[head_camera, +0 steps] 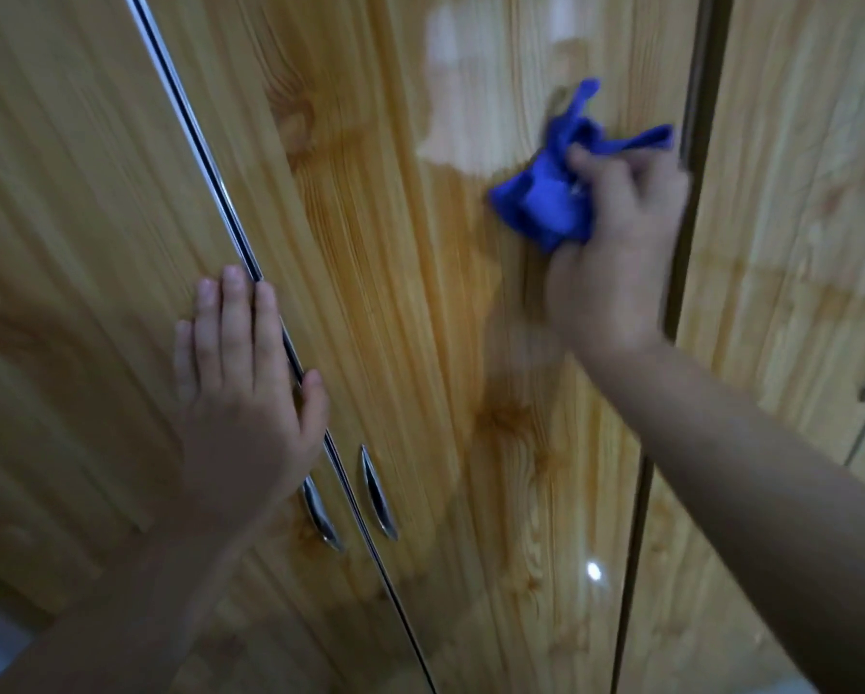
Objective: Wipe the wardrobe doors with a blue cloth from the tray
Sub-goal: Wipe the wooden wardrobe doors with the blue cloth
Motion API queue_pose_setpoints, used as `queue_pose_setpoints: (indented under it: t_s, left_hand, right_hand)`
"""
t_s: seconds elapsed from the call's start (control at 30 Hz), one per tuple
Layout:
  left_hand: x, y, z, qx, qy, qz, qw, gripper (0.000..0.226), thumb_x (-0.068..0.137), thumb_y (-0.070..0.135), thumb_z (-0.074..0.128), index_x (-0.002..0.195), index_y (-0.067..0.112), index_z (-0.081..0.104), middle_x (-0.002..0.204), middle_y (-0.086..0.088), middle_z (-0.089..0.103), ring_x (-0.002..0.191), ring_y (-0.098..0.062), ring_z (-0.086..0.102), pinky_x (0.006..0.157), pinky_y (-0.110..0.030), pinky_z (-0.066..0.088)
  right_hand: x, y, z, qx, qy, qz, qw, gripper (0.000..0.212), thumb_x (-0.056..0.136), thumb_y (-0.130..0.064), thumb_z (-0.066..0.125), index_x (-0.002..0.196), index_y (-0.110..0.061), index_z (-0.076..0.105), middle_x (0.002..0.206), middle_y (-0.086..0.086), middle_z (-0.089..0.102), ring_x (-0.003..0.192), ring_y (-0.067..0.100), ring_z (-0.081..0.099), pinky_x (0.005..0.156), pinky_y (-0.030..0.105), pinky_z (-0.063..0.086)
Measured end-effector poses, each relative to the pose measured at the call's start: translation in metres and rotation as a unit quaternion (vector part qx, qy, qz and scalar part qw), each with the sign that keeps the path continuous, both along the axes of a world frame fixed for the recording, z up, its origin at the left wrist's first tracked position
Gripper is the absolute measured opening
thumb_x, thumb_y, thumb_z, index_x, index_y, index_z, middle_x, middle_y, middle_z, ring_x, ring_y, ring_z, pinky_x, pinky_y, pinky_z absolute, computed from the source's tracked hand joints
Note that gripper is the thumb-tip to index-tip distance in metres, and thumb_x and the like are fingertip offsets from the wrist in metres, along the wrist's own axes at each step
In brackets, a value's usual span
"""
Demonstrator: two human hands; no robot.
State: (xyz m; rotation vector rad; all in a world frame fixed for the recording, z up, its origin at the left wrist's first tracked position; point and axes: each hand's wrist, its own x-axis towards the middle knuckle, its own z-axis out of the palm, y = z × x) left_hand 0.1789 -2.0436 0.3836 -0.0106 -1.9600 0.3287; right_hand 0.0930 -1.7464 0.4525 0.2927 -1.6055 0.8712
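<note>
Blue cloth (545, 202) sits bunched in the right hand (616, 242), whose fingers are curled round it and press it against the glossy wood-grain face of the middle wardrobe door (395, 293), high up and close to that door's right edge. On my feed two loose corners of the cloth stick up above the knuckles (hand and cloth are both a bit smeared, so I cannot make out the fingertips). The left hand (242, 408) lies flat on the left door (70, 242), fingers straight and side by side, with the thumb spread out across the chrome strip (210, 157) that runs down the seam between the left and middle doors. Just below that hand a slim metal handle (320, 518) sits on the left door, and its twin (378, 493) on the middle door, one on either side of the strip. A dark gap (691, 142) separates the middle door from the right door (796, 192). A pale reflection (450, 92) lies on the middle door, up and left of the cloth.
</note>
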Motion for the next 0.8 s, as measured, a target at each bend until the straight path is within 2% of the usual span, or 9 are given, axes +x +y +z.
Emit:
queue_pose_setpoints:
  t_s: [0.03, 0.1, 0.17, 0.33, 0.4, 0.47, 0.53, 0.63, 0.8]
  left_hand:
    - [0.001, 0.001, 0.000, 0.002, -0.003, -0.003, 1.000, 0.080, 0.101, 0.038, 0.043, 0.167, 0.009, 0.009, 0.175, -0.012, 0.005, 0.163, -0.030, 0.003, 0.131, -0.051, 0.011]
    - [0.002, 0.002, 0.001, 0.004, -0.010, -0.010, 1.000, 0.081, 0.100, 0.036, 0.045, 0.167, 0.008, 0.010, 0.175, -0.014, 0.006, 0.163, -0.031, 0.004, 0.130, -0.053, 0.013]
    - [0.003, 0.001, 0.003, 0.001, -0.015, -0.018, 1.000, 0.081, 0.099, 0.034, 0.048, 0.167, 0.006, 0.011, 0.175, -0.017, 0.008, 0.163, -0.032, 0.004, 0.130, -0.054, 0.013]
    - [0.006, -0.001, 0.005, -0.005, -0.023, -0.017, 1.000, 0.081, 0.101, 0.037, 0.046, 0.167, 0.006, 0.010, 0.174, -0.019, 0.008, 0.163, -0.030, 0.000, 0.130, -0.053, 0.010]
    - [0.006, -0.002, 0.005, -0.003, -0.027, -0.019, 0.999, 0.081, 0.102, 0.039, 0.045, 0.167, 0.007, 0.009, 0.175, -0.017, 0.006, 0.163, -0.030, -0.001, 0.130, -0.052, 0.010]
    - [0.005, -0.003, 0.004, -0.003, -0.028, -0.021, 0.999, 0.081, 0.102, 0.039, 0.045, 0.167, 0.008, 0.008, 0.175, -0.015, 0.003, 0.163, -0.029, -0.002, 0.130, -0.051, 0.008]
    - [0.005, -0.004, 0.004, -0.002, -0.026, -0.024, 0.999, 0.081, 0.102, 0.039, 0.046, 0.167, 0.009, 0.007, 0.175, -0.012, 0.000, 0.163, -0.028, -0.003, 0.130, -0.050, 0.007]
    - [0.004, -0.001, 0.004, 0.010, -0.023, -0.032, 0.999, 0.083, 0.101, 0.036, 0.047, 0.167, 0.011, 0.005, 0.175, -0.012, 0.001, 0.163, -0.028, -0.002, 0.130, -0.051, 0.007]
    - [0.004, 0.004, 0.003, 0.029, -0.023, -0.032, 0.999, 0.082, 0.099, 0.032, 0.049, 0.167, 0.009, 0.010, 0.175, -0.017, 0.009, 0.163, -0.029, -0.001, 0.131, -0.051, 0.006]
  right_hand:
    - [0.007, -0.023, -0.008, 0.016, -0.005, 0.024, 1.000, 0.024, 0.088, -0.005, 0.059, 0.111, -0.005, 0.067, 0.109, 0.016, 0.057, 0.103, 0.017, 0.051, 0.092, 0.019, 0.038]
    - [0.023, -0.073, -0.030, 0.099, 0.007, 0.059, 0.993, 0.033, 0.085, -0.005, 0.060, 0.117, -0.005, 0.069, 0.107, 0.017, 0.060, 0.101, 0.024, 0.050, 0.089, 0.032, 0.043]
    - [0.035, -0.106, -0.049, 0.168, 0.046, 0.100, 0.980, 0.030, 0.092, -0.007, 0.058, 0.118, -0.001, 0.071, 0.102, 0.017, 0.065, 0.097, 0.029, 0.051, 0.084, 0.039, 0.047]
    - [0.018, -0.071, -0.061, 0.300, 0.128, 0.078, 0.942, 0.021, 0.097, -0.004, 0.062, 0.114, -0.002, 0.074, 0.099, 0.016, 0.069, 0.092, 0.032, 0.061, 0.080, 0.042, 0.052]
    - [0.005, -0.035, -0.058, 0.288, 0.120, 0.048, 0.949, 0.023, 0.096, -0.006, 0.066, 0.117, -0.003, 0.073, 0.100, 0.017, 0.067, 0.093, 0.033, 0.059, 0.082, 0.043, 0.051]
    - [-0.006, 0.004, -0.053, 0.243, 0.051, 0.033, 0.968, 0.032, 0.090, -0.006, 0.068, 0.121, -0.012, 0.070, 0.107, 0.016, 0.063, 0.099, 0.034, 0.057, 0.086, 0.045, 0.050]
    - [-0.011, 0.033, -0.049, 0.154, -0.034, 0.012, 0.987, 0.047, 0.080, -0.002, 0.064, 0.123, -0.020, 0.063, 0.117, 0.013, 0.057, 0.108, 0.030, 0.053, 0.093, 0.034, 0.045]
    - [-0.012, 0.048, -0.046, 0.005, -0.043, -0.028, 0.999, 0.036, 0.089, -0.005, 0.055, 0.125, -0.004, 0.063, 0.119, 0.020, 0.053, 0.112, 0.029, 0.051, 0.102, 0.015, 0.032]
    - [0.008, -0.001, -0.067, -0.029, -0.062, -0.015, 0.998, 0.036, 0.086, 0.005, 0.056, 0.121, 0.003, 0.065, 0.106, 0.021, 0.054, 0.102, 0.029, 0.050, 0.098, 0.013, 0.031]
